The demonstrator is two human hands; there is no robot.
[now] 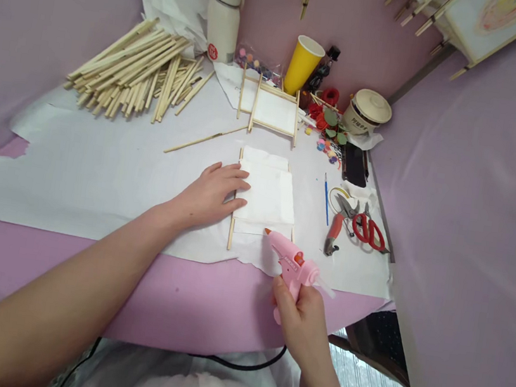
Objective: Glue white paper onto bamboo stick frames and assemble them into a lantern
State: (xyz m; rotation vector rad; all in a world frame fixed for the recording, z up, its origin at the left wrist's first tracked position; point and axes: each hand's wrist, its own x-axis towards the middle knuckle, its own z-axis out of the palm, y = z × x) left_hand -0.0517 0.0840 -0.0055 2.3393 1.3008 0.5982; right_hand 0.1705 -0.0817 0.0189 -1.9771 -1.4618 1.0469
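Observation:
My right hand (302,315) is wrapped round the handle of a pink hot glue gun (290,259). Its orange nozzle points left, at the lower edge of a white paper sheet (265,191). The sheet lies over a frame of thin wooden sticks; one stick (230,233) shows along its left side. My left hand (220,191) lies flat, fingers stretched and apart, with fingertips on the left edge of the sheet and stick. From the gun's back end sticks out a clear glue stick (324,286). Whether the nozzle touches the paper I cannot tell.
A pile of wooden sticks (131,70) lies at the back left. Behind the sheet stands a finished-looking stick frame (275,111), near a yellow cup (303,65) and a white bottle (223,22). To the right lie pliers (334,233), red-handled scissors (368,230) and a phone (355,165).

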